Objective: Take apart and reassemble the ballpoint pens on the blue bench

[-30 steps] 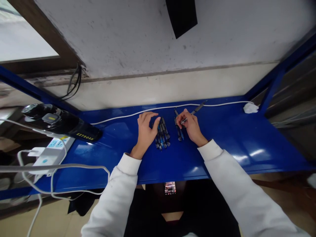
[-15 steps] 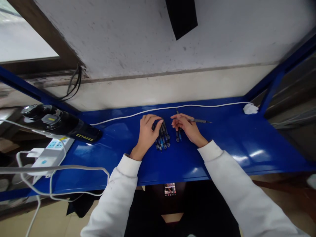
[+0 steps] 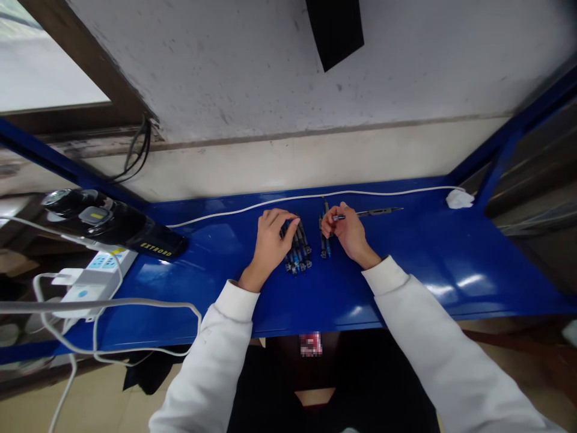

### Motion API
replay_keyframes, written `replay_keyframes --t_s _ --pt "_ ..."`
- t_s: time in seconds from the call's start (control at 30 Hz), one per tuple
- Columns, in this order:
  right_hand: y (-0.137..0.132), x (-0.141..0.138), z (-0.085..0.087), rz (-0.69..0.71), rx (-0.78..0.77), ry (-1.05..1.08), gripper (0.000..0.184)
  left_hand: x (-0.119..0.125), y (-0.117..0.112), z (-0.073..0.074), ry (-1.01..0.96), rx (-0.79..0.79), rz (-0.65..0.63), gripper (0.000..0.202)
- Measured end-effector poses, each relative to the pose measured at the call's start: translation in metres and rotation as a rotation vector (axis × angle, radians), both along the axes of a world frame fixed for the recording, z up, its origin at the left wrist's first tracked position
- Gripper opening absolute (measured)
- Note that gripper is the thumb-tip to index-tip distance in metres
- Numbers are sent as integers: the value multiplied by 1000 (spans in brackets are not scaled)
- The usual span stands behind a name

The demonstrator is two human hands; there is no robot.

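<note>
Several dark pens with blue parts (image 3: 303, 245) lie side by side in a bundle on the blue shelf top. My left hand (image 3: 273, 240) curls over the bundle's left and upper side, thumb and forefinger close together at the pens' upper ends. Its other fingertips are partly hidden. To the right, my right hand (image 3: 350, 233) is closed on a slim dark pen (image 3: 376, 211), which lies nearly level and points right. Beneath that hand's fingers is a smaller group of pens (image 3: 323, 245), partly covered, apart from the bundle.
A white cable (image 3: 243, 210) runs along the back of the blue shelf (image 3: 442, 252). At left stand a black EXTRORD device (image 3: 130, 228) and a white power strip (image 3: 94, 279) with looping cords. Crumpled white material (image 3: 460, 198) sits at the right back, beside the frame post.
My right hand has turned and shifted slightly right, and its pen now reaches farther right with the tip raised. My left hand stays in place at the bundle.
</note>
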State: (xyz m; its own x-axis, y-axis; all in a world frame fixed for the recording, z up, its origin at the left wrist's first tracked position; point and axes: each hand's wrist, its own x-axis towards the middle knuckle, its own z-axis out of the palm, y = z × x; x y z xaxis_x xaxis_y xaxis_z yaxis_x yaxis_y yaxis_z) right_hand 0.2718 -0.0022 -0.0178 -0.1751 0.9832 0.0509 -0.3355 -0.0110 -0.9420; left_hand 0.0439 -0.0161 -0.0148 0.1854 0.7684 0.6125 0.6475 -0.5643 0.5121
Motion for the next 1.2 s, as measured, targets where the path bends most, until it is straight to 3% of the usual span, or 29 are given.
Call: replay_keyframes --t_s 0.27,0.63,1.07,1.2 --pt "2 -1 1 -61 -10 -76 73 1 0 0 6 -19 11 16" --pt "-4 1 -2 -104 111 -147 66 1 0 0 15 -9 -1 15" --pt "-5 0 0 -121 99 -187 67 0 0 -2 22 -12 -9 16" --pt "-4 1 -3 -133 99 -233 59 0 1 -3 14 3 -11 15"
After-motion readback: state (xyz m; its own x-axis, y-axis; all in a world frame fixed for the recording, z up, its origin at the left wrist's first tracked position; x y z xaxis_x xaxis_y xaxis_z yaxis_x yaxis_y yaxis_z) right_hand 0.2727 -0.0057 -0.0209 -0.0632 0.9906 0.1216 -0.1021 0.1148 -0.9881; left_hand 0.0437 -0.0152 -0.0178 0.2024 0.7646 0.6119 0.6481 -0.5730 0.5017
